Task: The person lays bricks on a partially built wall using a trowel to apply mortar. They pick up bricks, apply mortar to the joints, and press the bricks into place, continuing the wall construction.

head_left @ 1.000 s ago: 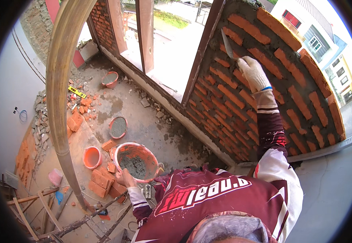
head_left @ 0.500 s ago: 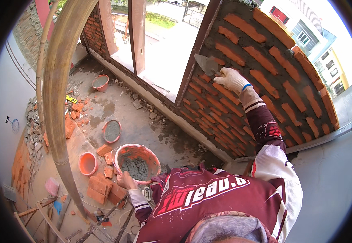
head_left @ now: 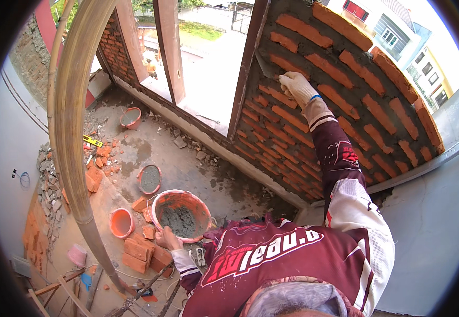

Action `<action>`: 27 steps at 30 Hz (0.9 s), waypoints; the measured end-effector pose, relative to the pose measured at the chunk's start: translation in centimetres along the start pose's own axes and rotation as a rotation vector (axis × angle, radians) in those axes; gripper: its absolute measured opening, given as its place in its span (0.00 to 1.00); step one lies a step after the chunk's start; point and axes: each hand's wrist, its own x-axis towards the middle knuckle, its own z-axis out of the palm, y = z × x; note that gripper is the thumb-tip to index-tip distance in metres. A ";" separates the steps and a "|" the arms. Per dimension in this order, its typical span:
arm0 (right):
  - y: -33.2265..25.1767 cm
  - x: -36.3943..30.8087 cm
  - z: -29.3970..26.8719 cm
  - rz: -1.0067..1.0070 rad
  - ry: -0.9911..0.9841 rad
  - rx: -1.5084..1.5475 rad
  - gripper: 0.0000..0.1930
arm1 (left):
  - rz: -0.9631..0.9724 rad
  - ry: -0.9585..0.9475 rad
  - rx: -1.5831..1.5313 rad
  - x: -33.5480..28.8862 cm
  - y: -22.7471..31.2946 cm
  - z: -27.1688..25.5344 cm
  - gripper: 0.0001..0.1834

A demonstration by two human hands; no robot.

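My right hand (head_left: pixel 298 89), in a whitish knitted glove, is closed on a trowel whose handle the fingers hide. The trowel's grey blade (head_left: pixel 265 66) lies tilted against mortar on the brick wall (head_left: pixel 330 71), beside the dark upright frame. Whether the blade presses on the wall or just skims it, I cannot tell. Lower down, my bare left hand (head_left: pixel 169 239) grips the near left rim of a large orange bucket (head_left: pixel 206 211). Grey mortar (head_left: pixel 178 221) partly fills this bucket.
A thick curved bamboo pole (head_left: pixel 71 105) crosses the left side. Smaller buckets (head_left: pixel 121 222) (head_left: pixel 149 179) (head_left: pixel 130 118) stand on the floor. Loose bricks (head_left: pixel 138 254) lie left of the large bucket. Rubble (head_left: pixel 50 169) and a yellow spirit level (head_left: pixel 92 141) lie farther left.
My right hand has moved up along the wall with the trowel, and its blade now shows at a steeper, narrower angle. My left hand stays on the bucket rim. The whole view has shifted slightly.
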 end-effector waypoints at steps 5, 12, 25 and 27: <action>-0.5 -1.0 -2.4 -0.065 0.064 -0.287 0.14 | 0.073 0.067 -0.024 -1.1 0.3 0.0 0.18; -3.8 -7.3 -4.8 -0.278 0.142 -1.084 0.15 | 0.048 0.076 0.034 -2.0 0.0 -0.2 0.17; -7.4 -12.3 -7.2 -0.202 -0.255 -0.329 0.17 | 0.046 -0.075 0.010 -3.0 0.4 2.5 0.18; -6.5 -12.0 -8.9 -0.076 0.169 -0.428 0.15 | 0.114 -0.023 0.040 -3.3 0.5 2.6 0.18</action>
